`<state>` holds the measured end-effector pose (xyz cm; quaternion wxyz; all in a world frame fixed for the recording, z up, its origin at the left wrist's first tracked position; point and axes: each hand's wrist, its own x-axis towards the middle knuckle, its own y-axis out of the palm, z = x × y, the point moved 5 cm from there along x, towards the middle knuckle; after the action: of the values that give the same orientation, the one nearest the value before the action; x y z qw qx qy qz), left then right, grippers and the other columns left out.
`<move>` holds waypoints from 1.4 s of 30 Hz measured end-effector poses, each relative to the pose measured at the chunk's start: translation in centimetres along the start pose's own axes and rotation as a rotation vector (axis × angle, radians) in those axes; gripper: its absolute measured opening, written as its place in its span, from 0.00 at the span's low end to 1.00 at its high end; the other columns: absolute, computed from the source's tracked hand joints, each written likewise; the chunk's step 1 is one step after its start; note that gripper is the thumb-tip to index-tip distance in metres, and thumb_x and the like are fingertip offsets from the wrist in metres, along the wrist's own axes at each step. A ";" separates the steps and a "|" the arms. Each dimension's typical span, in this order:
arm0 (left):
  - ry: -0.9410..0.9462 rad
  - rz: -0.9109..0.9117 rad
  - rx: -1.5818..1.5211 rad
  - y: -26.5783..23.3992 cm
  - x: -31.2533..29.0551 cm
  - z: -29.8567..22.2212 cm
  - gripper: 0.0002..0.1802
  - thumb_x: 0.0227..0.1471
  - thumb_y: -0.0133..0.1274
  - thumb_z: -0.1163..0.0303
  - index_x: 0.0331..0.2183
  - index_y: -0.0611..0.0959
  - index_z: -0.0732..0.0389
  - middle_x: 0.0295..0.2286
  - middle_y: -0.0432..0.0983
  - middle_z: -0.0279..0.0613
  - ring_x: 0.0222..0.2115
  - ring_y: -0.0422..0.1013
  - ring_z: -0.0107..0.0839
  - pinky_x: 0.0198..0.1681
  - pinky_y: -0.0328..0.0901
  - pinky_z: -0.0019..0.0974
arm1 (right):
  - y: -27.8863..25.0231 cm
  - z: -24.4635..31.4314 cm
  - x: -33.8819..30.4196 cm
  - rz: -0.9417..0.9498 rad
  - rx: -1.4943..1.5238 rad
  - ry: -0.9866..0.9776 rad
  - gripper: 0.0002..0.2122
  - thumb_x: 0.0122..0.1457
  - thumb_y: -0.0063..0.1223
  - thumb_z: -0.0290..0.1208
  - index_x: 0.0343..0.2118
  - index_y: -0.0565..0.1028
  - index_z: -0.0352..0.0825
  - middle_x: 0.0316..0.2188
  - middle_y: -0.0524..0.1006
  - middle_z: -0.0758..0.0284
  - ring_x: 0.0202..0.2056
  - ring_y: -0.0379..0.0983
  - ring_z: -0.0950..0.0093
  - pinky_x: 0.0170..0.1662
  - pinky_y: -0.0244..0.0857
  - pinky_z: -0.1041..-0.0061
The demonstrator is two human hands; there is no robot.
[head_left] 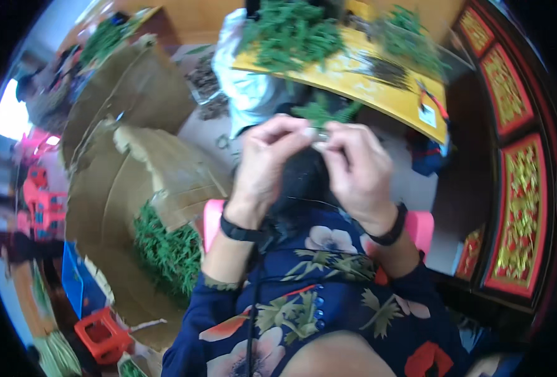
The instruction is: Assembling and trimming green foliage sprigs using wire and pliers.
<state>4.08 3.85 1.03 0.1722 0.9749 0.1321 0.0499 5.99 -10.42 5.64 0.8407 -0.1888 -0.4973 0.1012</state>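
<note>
Above my lap, both hands meet fingertip to fingertip. My left hand (267,157) is closed in a pinch at the base of a green leafy sprig (322,113). My right hand (359,166) pinches at the same spot from the other side. A small greyish bit shows between the fingertips, too small to name. The sprig's leaves point away from me, toward the yellow table (354,81). On that table lie a heap of similar green sprigs (294,34), a bundle of thin dark stems or wires (388,72) and red-handled pliers (430,100).
To my left stands a large torn cardboard box (102,195) with more green sprigs (168,251) inside. A red plastic stool (104,336) is at the lower left. Carved red-and-gold panels (518,217) line the right side. Another person (49,100) sits at the far left.
</note>
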 end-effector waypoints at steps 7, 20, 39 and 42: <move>0.202 -0.042 0.127 1.5 -0.5 -0.9 0.07 0.44 0.59 0.79 0.31 0.82 0.67 0.26 0.73 0.33 0.28 0.68 0.19 0.33 0.62 0.21 | -0.4 -0.4 -0.2 -0.022 0.033 -0.011 0.10 0.43 0.56 0.12 0.27 0.68 0.31 0.27 0.74 0.61 0.29 0.73 0.64 0.31 0.67 0.72; 0.640 -0.221 0.613 2.7 -2.1 -2.2 0.08 0.44 0.60 0.76 0.31 0.82 0.66 0.24 0.71 0.35 0.23 0.64 0.20 0.25 0.59 0.22 | -0.7 0.1 -0.4 -0.129 0.087 0.012 0.11 0.43 0.56 0.12 0.29 0.68 0.31 0.26 0.73 0.62 0.28 0.72 0.65 0.30 0.68 0.73; 0.685 -0.222 0.696 2.5 -2.1 -2.7 0.07 0.45 0.59 0.78 0.31 0.83 0.66 0.24 0.73 0.38 0.26 0.68 0.23 0.30 0.61 0.24 | -1.0 -1.6 -0.1 0.010 0.398 0.310 0.13 0.47 0.59 0.17 0.35 0.68 0.29 0.30 0.75 0.66 0.29 0.74 0.79 0.32 0.68 0.82; 0.627 -0.183 0.665 2.0 -1.7 -2.8 0.06 0.45 0.58 0.77 0.30 0.83 0.66 0.24 0.73 0.37 0.26 0.67 0.23 0.30 0.61 0.24 | -2.0 -2.6 0.9 0.152 0.407 0.295 0.12 0.49 0.58 0.20 0.37 0.71 0.29 0.30 0.75 0.66 0.28 0.73 0.81 0.31 0.66 0.84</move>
<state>2.56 2.47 4.24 -0.1943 0.8994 0.2722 0.2815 8.65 -12.45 6.06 0.9149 -0.0653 -0.3229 0.2335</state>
